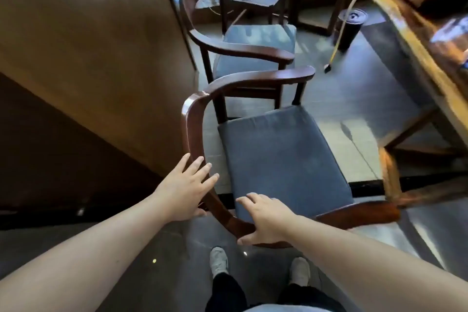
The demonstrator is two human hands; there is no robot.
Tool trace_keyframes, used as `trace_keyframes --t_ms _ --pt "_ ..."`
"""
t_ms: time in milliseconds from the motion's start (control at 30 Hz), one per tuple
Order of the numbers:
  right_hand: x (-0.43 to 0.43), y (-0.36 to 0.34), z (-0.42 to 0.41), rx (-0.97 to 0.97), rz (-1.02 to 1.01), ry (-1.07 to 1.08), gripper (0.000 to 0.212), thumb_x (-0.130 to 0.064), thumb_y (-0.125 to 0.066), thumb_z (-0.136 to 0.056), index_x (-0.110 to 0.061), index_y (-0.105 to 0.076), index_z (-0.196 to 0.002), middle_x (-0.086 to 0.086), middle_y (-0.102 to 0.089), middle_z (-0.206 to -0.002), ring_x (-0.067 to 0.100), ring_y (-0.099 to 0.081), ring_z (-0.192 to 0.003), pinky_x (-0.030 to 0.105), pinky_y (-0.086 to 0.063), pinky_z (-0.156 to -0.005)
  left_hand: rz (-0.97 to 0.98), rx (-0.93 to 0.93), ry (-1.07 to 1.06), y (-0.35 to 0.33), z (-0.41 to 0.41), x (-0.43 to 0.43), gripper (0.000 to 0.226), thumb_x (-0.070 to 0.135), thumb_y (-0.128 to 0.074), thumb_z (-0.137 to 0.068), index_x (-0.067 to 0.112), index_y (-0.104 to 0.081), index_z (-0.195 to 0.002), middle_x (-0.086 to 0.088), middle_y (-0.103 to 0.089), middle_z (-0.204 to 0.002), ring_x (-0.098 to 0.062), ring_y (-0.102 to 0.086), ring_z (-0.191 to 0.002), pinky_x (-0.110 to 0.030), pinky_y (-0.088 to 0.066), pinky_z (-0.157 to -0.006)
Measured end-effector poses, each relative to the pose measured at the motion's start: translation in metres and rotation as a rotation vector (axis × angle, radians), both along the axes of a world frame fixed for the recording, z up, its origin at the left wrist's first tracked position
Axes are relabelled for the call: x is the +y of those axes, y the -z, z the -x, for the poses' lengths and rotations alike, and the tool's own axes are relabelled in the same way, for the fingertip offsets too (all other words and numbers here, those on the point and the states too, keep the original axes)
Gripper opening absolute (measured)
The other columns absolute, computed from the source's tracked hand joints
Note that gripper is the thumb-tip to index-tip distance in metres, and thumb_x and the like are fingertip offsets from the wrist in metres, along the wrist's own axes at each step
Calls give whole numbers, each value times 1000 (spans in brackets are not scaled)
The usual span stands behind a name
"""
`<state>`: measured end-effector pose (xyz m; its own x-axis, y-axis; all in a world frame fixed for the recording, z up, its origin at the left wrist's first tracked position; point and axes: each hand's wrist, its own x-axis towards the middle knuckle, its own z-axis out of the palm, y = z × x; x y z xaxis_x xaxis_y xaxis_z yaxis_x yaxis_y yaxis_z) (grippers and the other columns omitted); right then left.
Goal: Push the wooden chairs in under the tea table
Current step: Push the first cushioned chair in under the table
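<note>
The near wooden chair (278,159), judged rigid and fairly heavy, is best pushed at its curved backrest (195,129), where the left hand (182,192) rests open and the right hand (266,220) is wrapped.

dark-brown chair (195,134) — grey-blue cushion (281,157)

A brown panelled wall (83,58) fills the left; the grey tiled floor (336,99) shines with daylight, and a black cylindrical bin (350,29) stands on it
</note>
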<state>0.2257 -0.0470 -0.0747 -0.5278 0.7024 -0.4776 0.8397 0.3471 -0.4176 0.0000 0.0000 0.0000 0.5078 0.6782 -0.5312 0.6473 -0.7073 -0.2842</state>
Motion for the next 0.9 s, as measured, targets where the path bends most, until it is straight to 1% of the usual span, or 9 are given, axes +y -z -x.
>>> trace_keyframes --t_ms 133,200,333,433,533,633,700,833,900 --pt "7 6 30 -64 109 110 101 -71 -69 -71 -25 -22 -148 7 -47 -139 31 -47 -125 46 -44 -96 14 -30 160 11 23 27 85 58 -51 -87 20 -10 -151 -15 -13 -159 -35 1 -145 -58 2 -114" --pt "7 12 41 -103 136 143 94 -68 -69 -72 -24 -29 -144 7 -53 -131 32 -52 -118 44 -46 -90 34 -40 217 15 33 40 74 49 -52 -89 20 -20 -149 -14 -21 -157 -34 -5 -145 -58 2 -114" --pt "-1 28 61 -190 180 250 61 -55 -67 -78 -19 -45 -121 7 -62 -115 33 -60 -106 39 -47 -77 17 -129 339 23 47 58 44 26 -46 -95 20 -40 -138 -10 -45 -142 -32 -26 -138 -58 6 -112" --pt "-12 38 66 -165 168 329 35 -37 -65 -81 -20 -42 -100 8 -65 -109 34 -61 -103 36 -41 -70 19 -165 368 33 42 65 33 27 -50 -94 21 -52 -126 -5 -57 -125 -31 -41 -126 -60 -4 -114" --pt "-14 38 65 -149 144 335 28 -31 -63 -80 -23 -40 -93 7 -66 -107 33 -61 -100 34 -36 -68 24 -160 386 38 33 71 25 33 -51 -92 23 -57 -115 1 -62 -113 -29 -50 -113 -55 -16 -113" --pt "-11 38 58 -168 145 277 26 -32 -62 -79 -23 -43 -94 6 -66 -106 32 -62 -99 34 -34 -67 4 -205 455 40 31 74 22 41 -54 -88 26 -60 -104 5 -66 -105 -26 -57 -102 -44 -32 -102" --pt "-12 34 48 -183 143 232 27 -33 -64 -78 -22 -46 -96 7 -66 -106 33 -62 -99 34 -35 -67 6 -259 462 40 27 72 20 43 -58 -85 28 -64 -97 7 -68 -99 -24 -61 -96 -41 -40 -93" --pt "-28 27 3 -256 188 184 33 -32 -66 -75 -21 -53 -104 7 -67 -108 33 -63 -101 33 -38 -68 79 -323 516 47 -12 51 10 35 -64 -80 25 -63 -82 5 -69 -80 -25 -64 -76 -37 -48 -72" --pt "-42 24 -31 -302 210 192 33 -32 -65 -73 -23 -55 -103 5 -68 -108 32 -64 -101 34 -42 -70 92 -334 564 53 -39 36 15 33 -70 -73 23 -60 -74 5 -66 -69 -24 -63 -63 -32 -47 -59"
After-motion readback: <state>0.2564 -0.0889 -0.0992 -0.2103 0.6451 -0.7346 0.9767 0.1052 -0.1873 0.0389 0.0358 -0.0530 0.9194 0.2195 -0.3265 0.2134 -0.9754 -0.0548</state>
